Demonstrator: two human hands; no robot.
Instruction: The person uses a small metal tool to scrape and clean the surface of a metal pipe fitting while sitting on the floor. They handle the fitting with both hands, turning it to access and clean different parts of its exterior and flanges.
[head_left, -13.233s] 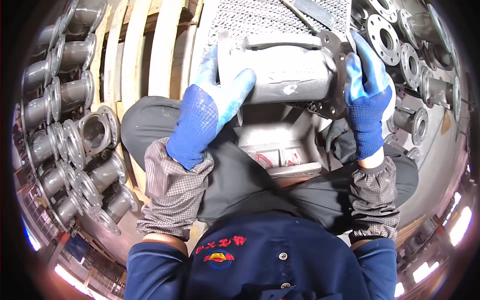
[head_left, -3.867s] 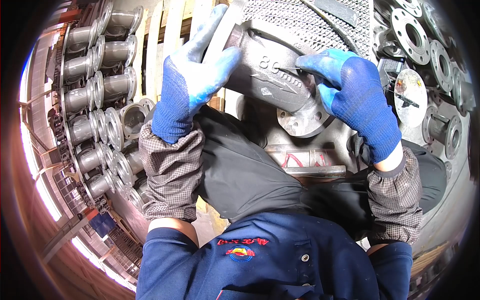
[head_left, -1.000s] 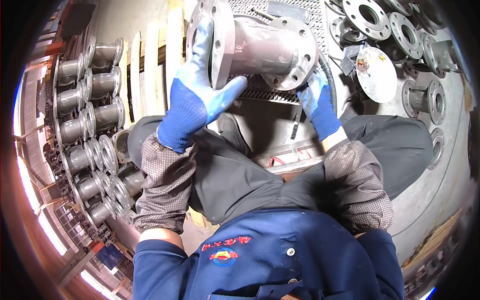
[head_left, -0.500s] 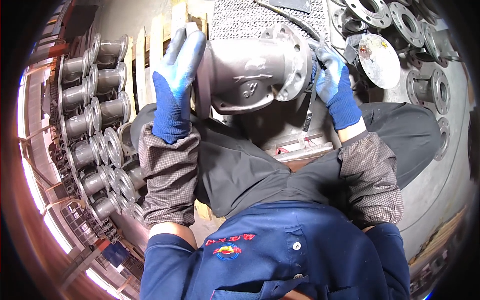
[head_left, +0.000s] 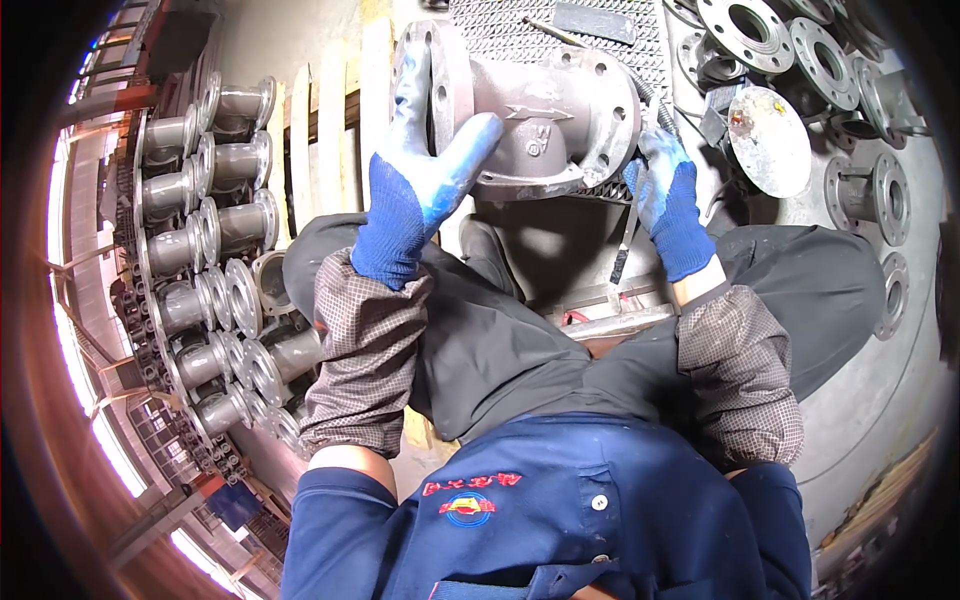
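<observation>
A grey cast-metal flanged valve body (head_left: 540,100) lies across in front of me, with a round flange at each end and a short flanged branch facing me. My left hand (head_left: 425,170), in a blue and white glove, is at its left flange. The fingers stretch up along that flange, and the thumb spreads across its inner side. Beside the right flange is my gloved right hand (head_left: 663,185), fingers bent against the rim; their tips are partly hidden. A dark, narrow tool (head_left: 621,250) hangs down just left of this hand.
Under and behind the casting is a metal mesh surface (head_left: 490,35) with a grey flat block (head_left: 594,22) on it. Rows of flanged castings (head_left: 238,158) stand at left by a wooden pallet (head_left: 328,130). At right are a round white disc (head_left: 768,142) and more flanged pipes (head_left: 885,195).
The valve body has moved away from me and turned, so its left flange face and branch show differently. My left thumb has swung out to the right; my right hand has dropped slightly.
</observation>
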